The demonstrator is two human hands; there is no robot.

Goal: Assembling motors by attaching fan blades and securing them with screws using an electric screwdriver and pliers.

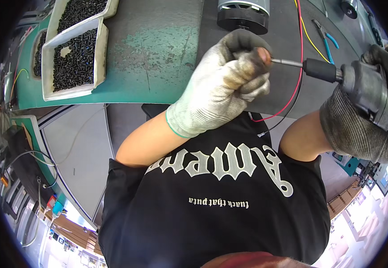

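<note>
My left hand [229, 82], in a pale glove with dirty fingertips, is closed in a pinch. A bare fingertip shows through the glove, right at the tip of a thin metal driver bit [286, 62]. What the fingers pinch is hidden. My right hand [359, 120], in a dark grey ribbed glove, is wrapped round a grey power screwdriver [367, 87] with a black nose. Its bit points left, toward my left fingers. Just beyond my left hand lies a silver motor [244, 13] with a black end, partly cut off by the upper edge.
White bins [100, 67] of small black screws [75, 62] stand on the worn green bench [145, 85] at left. A red wire [300, 40], a yellow wire [310, 38] and a black one trail beside the motor. Blue-handled pliers [327, 42] lie far right, near another motor [349, 8].
</note>
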